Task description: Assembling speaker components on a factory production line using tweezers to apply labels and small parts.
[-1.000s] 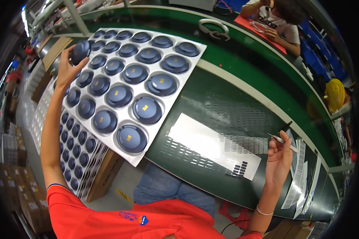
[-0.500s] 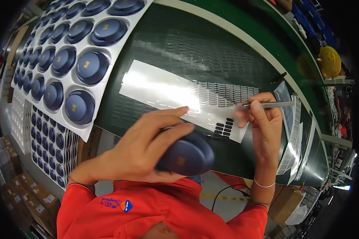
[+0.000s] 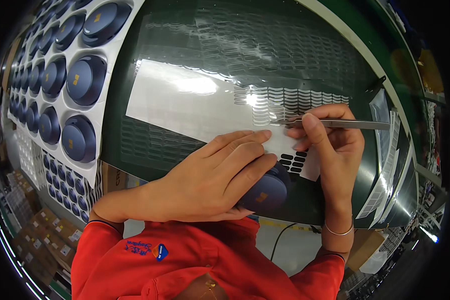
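Observation:
My left hand point(image 3: 205, 175) is wrapped over a dark blue rounded headphone ear cup point(image 3: 265, 194) with a small yellow mark, low over the table's near edge. In my right hand point(image 3: 332, 142) a pair of metal tweezers point(image 3: 360, 124) is pinched between thumb and fingers. The tweezers' tips point left and meet the pale sheet point(image 3: 170, 95) at its rows of thin curved strips point(image 3: 267, 110). Whether a strip sits between the tips is too small to tell. Several black oval stickers point(image 3: 298, 162) lie on the same sheet, just right of the ear cup.
At the left, a white moulded tray point(image 3: 93, 172) holds rows of similar blue ear cups; another filled tray stack point(image 3: 65, 182) stands lower. Clear film with strip outlines covers part of the dark green table point(image 3: 117, 100). More sheets point(image 3: 385, 175) lie right; cardboard boxes point(image 3: 40, 237) stand lower left.
My left hand has carried the ear cup rightward, closer to the black stickers. The tweezers' tips have come down to the curved strips. The whole view has shifted slightly.

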A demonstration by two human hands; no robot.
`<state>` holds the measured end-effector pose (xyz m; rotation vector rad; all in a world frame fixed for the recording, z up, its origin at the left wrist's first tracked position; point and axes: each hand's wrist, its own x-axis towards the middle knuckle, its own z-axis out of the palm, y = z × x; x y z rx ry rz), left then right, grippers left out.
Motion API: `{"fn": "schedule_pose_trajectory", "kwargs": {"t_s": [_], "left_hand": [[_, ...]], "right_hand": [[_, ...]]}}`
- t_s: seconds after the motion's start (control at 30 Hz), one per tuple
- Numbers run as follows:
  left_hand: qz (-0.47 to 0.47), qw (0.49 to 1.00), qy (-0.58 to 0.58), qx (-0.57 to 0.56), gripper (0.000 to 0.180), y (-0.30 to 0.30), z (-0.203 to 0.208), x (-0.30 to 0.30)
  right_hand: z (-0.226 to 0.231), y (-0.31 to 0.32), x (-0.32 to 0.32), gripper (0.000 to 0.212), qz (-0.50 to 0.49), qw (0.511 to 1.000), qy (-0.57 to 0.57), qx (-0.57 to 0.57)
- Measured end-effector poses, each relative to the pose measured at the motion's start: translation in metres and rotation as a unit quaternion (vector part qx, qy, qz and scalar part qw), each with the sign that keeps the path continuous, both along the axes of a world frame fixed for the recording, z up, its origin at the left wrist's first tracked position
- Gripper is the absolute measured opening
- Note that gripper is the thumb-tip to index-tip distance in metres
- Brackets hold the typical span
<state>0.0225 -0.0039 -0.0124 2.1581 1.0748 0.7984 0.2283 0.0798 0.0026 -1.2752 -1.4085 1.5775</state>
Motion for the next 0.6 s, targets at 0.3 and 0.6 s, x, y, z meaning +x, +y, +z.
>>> {"fn": "schedule_pose_trajectory", "kwargs": {"t_s": [0.3, 0.6], "left_hand": [[0.011, 0.999, 0.021, 0.025, 0.073, -0.0011, -0.0064, 0.0004], [0.003, 1.0, 0.03, 0.007, 0.082, -0.0007, -0.0044, 0.0017]], "right_hand": [[-0.0037, -0.0013, -0.0044, 0.013, -0.012, 0.999, -0.033, 0.025], [-0.0026, 0.0013, -0.0024, 0.012, 0.008, 1.0, -0.019, -0.001]]}}
